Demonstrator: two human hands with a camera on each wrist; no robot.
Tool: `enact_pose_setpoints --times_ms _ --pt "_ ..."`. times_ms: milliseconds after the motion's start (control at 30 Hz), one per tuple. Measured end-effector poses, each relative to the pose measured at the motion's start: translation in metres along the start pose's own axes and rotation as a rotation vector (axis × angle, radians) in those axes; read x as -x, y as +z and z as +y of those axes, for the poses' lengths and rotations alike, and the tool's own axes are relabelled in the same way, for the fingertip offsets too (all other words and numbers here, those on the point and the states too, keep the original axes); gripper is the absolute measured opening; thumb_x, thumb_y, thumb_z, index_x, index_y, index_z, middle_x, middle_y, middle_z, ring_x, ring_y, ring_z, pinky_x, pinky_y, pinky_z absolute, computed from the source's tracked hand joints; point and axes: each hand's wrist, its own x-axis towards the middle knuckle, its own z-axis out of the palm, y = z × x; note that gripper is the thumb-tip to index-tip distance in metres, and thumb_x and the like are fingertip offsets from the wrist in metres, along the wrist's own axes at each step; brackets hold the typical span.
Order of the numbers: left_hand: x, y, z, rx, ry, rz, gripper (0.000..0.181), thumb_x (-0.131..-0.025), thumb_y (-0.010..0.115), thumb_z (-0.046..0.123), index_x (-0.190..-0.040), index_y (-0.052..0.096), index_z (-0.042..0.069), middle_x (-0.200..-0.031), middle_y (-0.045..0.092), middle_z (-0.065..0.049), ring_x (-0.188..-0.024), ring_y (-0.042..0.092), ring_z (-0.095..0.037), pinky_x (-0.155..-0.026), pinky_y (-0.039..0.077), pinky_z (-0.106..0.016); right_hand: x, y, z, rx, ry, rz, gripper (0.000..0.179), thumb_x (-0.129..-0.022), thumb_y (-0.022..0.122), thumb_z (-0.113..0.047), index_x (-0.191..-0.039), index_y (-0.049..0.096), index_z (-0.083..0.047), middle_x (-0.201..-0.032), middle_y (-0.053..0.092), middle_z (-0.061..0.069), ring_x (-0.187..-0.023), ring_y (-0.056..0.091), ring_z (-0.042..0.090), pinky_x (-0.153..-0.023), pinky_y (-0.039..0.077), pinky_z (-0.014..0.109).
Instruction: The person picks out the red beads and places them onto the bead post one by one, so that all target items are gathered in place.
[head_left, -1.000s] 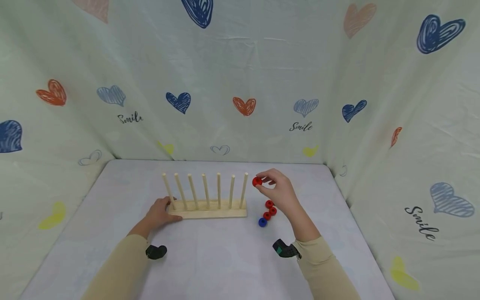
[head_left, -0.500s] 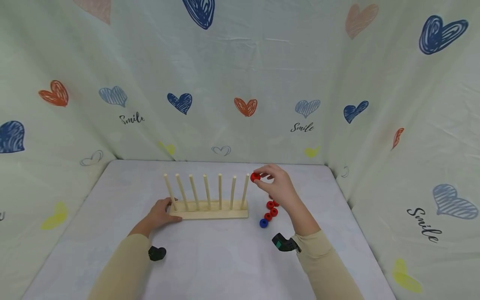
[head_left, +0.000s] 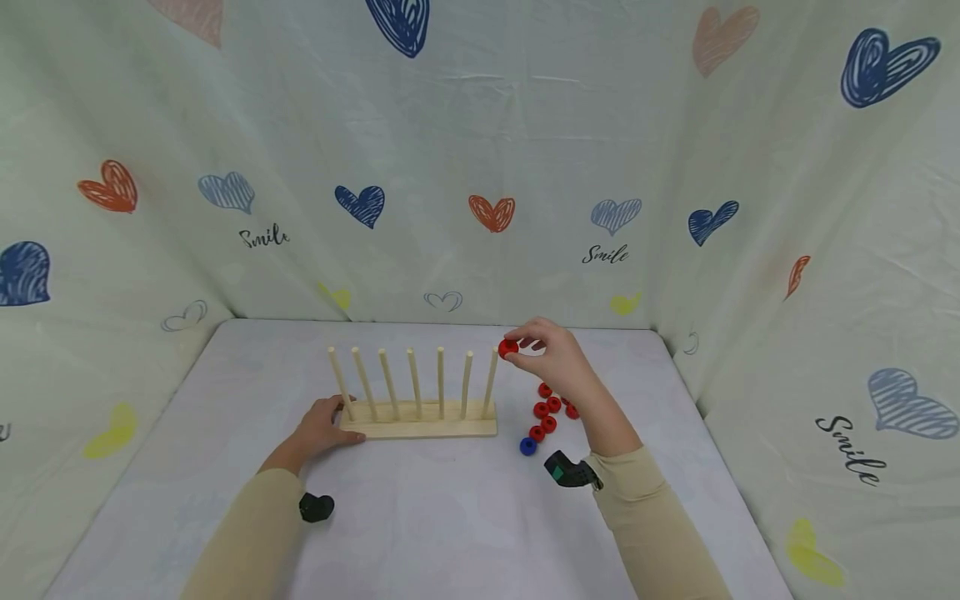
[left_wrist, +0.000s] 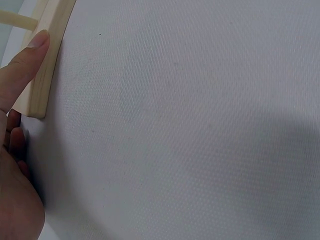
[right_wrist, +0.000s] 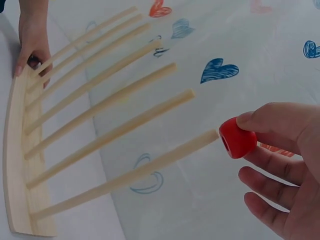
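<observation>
Three prints (head_left: pixel 264 236) read "Smile"; right grip (head_left: pixel 558 360) pinches bead (head_left: pixel 507 349).

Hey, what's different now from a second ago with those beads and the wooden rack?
The right hand, pinching a red bead, moved up and left to the tip of the right-end peg, uncovering more loose red beads. Nothing was let go. The left hand still grips the rack; the blue bead stayed put.

My left wrist view cuts off my left hand (left_wrist: pixel 10 167) and most of the wooden rack (left_wrist: pixel 48 62). In the head view, a red bead (head_left: pixel 572 412) lies partly hidden behind my right arm (head_left: pixel 611 429).
</observation>
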Motion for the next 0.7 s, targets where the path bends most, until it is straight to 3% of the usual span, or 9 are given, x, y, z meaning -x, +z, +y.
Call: enact_pose_setpoints --times_ms 333,700 --pt "0.000 0.001 -0.003 -0.010 -0.009 0.004 0.084 -0.076 0.085 0.027 -0.137 0.041 -0.009 -0.135 0.038 -0.036 -0.125 0.037 -0.050 -0.104 0.031 -0.061 -0.008 -0.002 0.002 -0.071 -0.004 -0.044 0.024 -0.085 0.076 -0.014 -0.109 0.073 -0.011 -0.106 0.064 -0.001 -0.100 0.058 0.021 -0.090 0.050 0.039" --pt "0.001 0.002 -0.002 -0.004 0.003 0.011 0.084 -0.076 0.085 0.027 -0.137 0.041 -0.010 -0.134 0.040 -0.035 -0.124 0.038 -0.049 -0.104 0.032 -0.060 -0.014 -0.003 0.001 -0.060 0.033 -0.088 0.025 -0.085 0.077 -0.017 -0.109 0.074 -0.012 -0.105 0.064 -0.002 -0.100 0.057 0.019 -0.090 0.050 0.037"
